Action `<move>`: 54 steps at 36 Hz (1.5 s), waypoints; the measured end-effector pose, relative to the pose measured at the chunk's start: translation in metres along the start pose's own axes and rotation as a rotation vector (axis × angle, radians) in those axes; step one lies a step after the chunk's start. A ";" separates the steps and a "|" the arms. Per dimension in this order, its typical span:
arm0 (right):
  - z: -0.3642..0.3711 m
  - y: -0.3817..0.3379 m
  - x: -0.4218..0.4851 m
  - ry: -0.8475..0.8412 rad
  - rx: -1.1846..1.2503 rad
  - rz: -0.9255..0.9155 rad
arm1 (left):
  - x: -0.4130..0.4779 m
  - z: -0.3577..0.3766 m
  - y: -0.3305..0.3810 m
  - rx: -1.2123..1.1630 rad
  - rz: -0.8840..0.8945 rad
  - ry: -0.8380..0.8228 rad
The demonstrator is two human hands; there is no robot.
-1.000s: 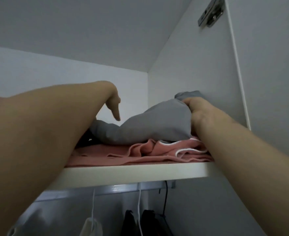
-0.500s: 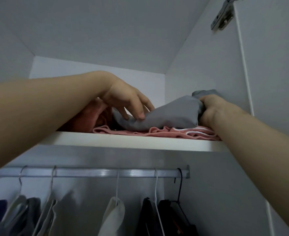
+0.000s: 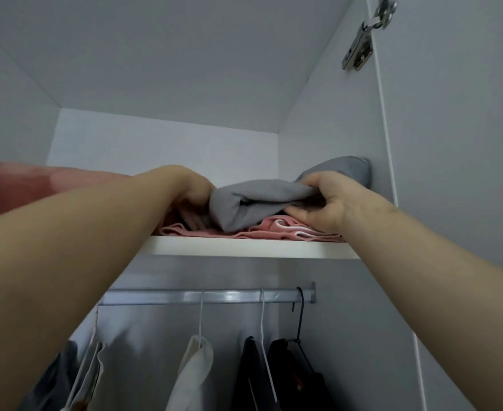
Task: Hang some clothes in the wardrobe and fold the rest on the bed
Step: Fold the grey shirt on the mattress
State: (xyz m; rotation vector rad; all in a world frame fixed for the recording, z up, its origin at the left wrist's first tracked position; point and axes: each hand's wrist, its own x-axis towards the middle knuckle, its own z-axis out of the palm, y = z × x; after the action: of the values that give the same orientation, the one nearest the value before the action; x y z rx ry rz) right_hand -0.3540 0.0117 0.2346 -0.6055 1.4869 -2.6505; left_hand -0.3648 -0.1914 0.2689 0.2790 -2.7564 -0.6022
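A crumpled grey garment [image 3: 253, 203] lies on top of a pink garment [image 3: 276, 228] on the wardrobe's upper shelf [image 3: 244, 247], against the right wall. My right hand [image 3: 324, 203] grips the grey garment's right part, thumb on top and fingers under it. My left hand [image 3: 193, 203] reaches in at the grey garment's left end; its fingers point down beside the cloth onto the pink garment, partly hidden by the grey fabric.
Below the shelf runs a metal rail [image 3: 208, 296] with hangers carrying a cream garment [image 3: 193, 372], dark garments [image 3: 276, 375] and grey clothes [image 3: 60, 381]. A pink mass [image 3: 16, 188] sits at the shelf's left. The door hinge [image 3: 362, 43] is at upper right.
The view has tilted down, showing more of the rail. My left hand slid from the top of the grey garment to its left end. My right hand shifted its grip lower under the cloth.
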 end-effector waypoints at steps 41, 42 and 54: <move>-0.052 -0.007 0.023 0.069 -1.607 -0.277 | -0.060 0.017 0.039 0.449 0.339 0.034; -0.052 -0.006 0.025 0.086 -1.610 -0.295 | -0.057 0.017 0.036 0.539 0.337 0.090; -0.063 -0.006 0.048 0.135 -1.847 -0.475 | -0.060 0.008 0.015 0.719 0.496 0.141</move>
State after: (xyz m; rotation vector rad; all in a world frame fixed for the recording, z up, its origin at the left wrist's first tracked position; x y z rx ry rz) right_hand -0.4195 0.0549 0.2252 -0.7262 3.7350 -0.5331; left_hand -0.3133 -0.1598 0.2533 -0.2090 -2.6395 0.5194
